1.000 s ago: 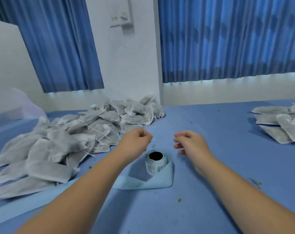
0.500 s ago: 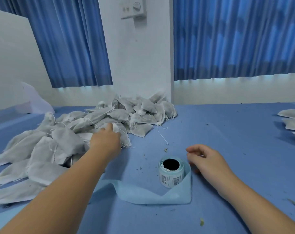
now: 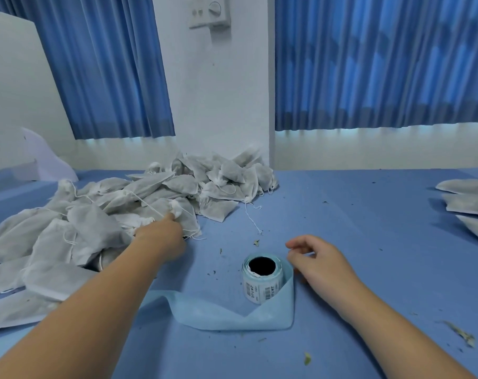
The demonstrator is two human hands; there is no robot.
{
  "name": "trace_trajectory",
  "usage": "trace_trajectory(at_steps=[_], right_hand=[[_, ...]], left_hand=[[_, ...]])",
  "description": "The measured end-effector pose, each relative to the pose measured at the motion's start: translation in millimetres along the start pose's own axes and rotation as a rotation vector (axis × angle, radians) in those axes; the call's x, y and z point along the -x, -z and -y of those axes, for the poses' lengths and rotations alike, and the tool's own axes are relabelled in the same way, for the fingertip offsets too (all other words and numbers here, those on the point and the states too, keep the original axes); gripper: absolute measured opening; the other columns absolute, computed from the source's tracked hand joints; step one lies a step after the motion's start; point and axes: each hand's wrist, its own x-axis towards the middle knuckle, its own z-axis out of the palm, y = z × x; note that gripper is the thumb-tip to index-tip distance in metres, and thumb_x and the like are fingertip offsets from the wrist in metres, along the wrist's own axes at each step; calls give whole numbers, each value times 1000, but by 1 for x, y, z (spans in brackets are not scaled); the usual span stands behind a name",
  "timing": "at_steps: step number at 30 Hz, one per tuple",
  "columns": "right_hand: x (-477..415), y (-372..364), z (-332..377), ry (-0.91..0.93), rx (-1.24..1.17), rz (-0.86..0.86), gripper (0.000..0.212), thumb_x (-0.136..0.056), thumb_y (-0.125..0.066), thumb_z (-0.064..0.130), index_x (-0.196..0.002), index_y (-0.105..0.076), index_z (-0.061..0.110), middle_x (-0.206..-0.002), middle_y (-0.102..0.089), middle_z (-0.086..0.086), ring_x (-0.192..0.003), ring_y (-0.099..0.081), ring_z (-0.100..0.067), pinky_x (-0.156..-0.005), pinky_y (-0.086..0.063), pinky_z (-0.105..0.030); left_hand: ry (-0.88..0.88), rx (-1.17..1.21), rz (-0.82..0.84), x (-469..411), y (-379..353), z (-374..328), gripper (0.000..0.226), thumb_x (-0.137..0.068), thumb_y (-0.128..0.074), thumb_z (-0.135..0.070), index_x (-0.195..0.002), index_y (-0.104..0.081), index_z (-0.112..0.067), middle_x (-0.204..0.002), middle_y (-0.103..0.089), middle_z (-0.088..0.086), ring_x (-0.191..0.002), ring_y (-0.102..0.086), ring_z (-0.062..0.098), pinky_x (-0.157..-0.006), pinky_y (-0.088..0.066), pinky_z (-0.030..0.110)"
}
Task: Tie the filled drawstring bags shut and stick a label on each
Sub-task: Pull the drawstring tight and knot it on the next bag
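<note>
1. Grey-white non-woven drawstring bags [image 3: 95,220], filled, lie heaped at left-centre of the blue counter [image 3: 369,242], within easy reach.
2. Left hand [image 3: 161,237] meets the heap's near edge at one bag's gathered neck. Its fingers are hidden, so its grip cannot be told.
3. Right hand [image 3: 322,266], grip loose and empty, rests just beside the upright white paper label roll [image 3: 262,280], likely placed ready for peeling.
4. Pale blue backing strip [image 3: 232,315] trails from the roll toward lower left.

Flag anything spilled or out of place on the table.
Dried leaf crumbs lie scattered over the blue table around the label roll, likely spilled bag filling. The roll's spent liner trails loose in front.
</note>
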Motion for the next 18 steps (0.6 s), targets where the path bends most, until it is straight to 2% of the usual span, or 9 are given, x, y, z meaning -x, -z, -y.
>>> trace_trajectory(at_steps=[2, 4, 6, 7, 10, 13, 15, 18], right_hand=[[0, 0, 0, 11, 8, 11, 17, -87, -60, 12, -90, -66, 28, -84, -65, 10, -57, -58, 2, -61, -43, -16], [0, 0, 0, 17, 20, 25, 18, -86, -60, 12, -91, -66, 28, -85, -64, 10, -55, -55, 3, -58, -41, -12], [0, 0, 0, 14, 20, 37, 18, -86, -60, 12, -90, -66, 29, -84, -64, 9, -56, -54, 1, -59, -41, -14], [0, 0, -1, 13, 18, 39, 18, -85, -60, 12, -89, -66, 29, -84, -64, 9, -55, -54, 1, -58, -41, -13], [1, 1, 0, 15, 13, 36, 19, -85, -60, 12, -87, -66, 29, -82, -63, 9, -53, -52, 1, -53, -39, -9], [4, 4, 4, 13, -21, 3, 20, -85, -60, 12, -85, -66, 30, -82, -64, 8, -64, -59, -8, -56, -41, -10], [6, 7, 8, 19, -57, -30, 20, -86, -61, 11, -86, -66, 30, -84, -64, 8, -70, -61, -11, -59, -43, -11], [11, 14, 18, 34, -169, -68, 17, -89, -60, 12, -91, -66, 28, -90, -68, 5, -83, -66, -13, -67, -44, -17]], left_hand=[[-3, 69, -22, -2, 1, 1, 42, -95, -41, -23, -133, -48, -6, -149, -29, -3, -100, -54, 27, -90, -46, 40], [-26, 246, -33, -1, 4, 0, 38, -96, -43, -29, -128, -49, -8, -137, -43, 0, -101, -57, 26, -87, -47, 37], [-58, 437, -92, 1, 10, -4, 19, -97, -43, -28, -96, -57, -15, -117, -51, 1, -88, -60, 22, -70, -45, 29], [-72, 495, -124, 3, 14, -8, 20, -97, -44, -26, -85, -56, -15, -111, -52, 2, -85, -59, 21, -67, -42, 27], [-107, 619, -214, 13, 29, -21, 22, -89, -53, -16, -72, -54, -1, -99, -53, 12, -90, -57, 32, -72, -41, 35], [-158, 817, -264, 26, 41, -35, 19, -89, -55, -15, -86, -66, 1, -99, -62, 5, -90, -62, 32, -80, -50, 39], [-213, 929, -286, 38, 50, -47, 17, -89, -56, -16, -90, -72, -12, -100, -64, -3, -88, -63, 26, -80, -50, 36], [-302, 1112, -294, 58, 62, -69, 20, -91, -59, -16, -101, -70, -29, -111, -64, -14, -85, -59, 9, -76, -44, 26]])
